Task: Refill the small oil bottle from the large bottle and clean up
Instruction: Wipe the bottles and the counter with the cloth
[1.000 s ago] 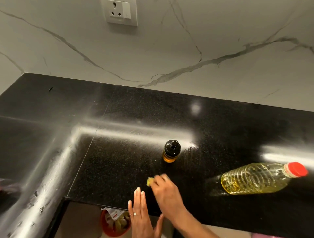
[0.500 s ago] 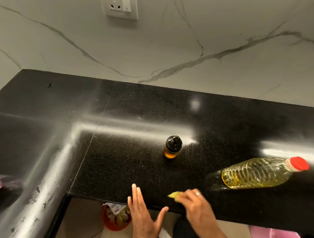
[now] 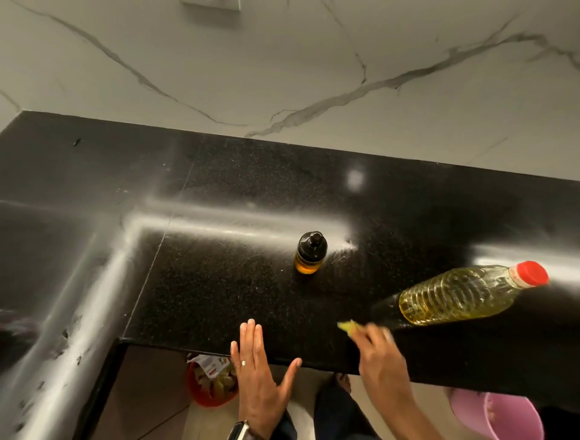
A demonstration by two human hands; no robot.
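right hand (image 3: pixel 381 361) motion-blurred; pink bucket (image 3: pixel 492 414) cropped

We see dim, warm indoor light. Long white glare bands streak the polished black speckled stone countertop (image 3: pixel 219 298), with a small round reflection farther back. The right hand (image 3: pixel 381 361) and its yellow-green cloth (image 3: pixel 348 327) are motion-blurred. Wide-angle distortion bends the veined white marble wall (image 3: pixel 314 69).

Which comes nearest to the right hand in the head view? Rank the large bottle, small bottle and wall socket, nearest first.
From the right hand, which holds a yellow cloth:
1. Large bottle, just beyond it, to the right.
2. Small bottle, farther back, to the left.
3. Wall socket, high on the wall, cut by the top edge.
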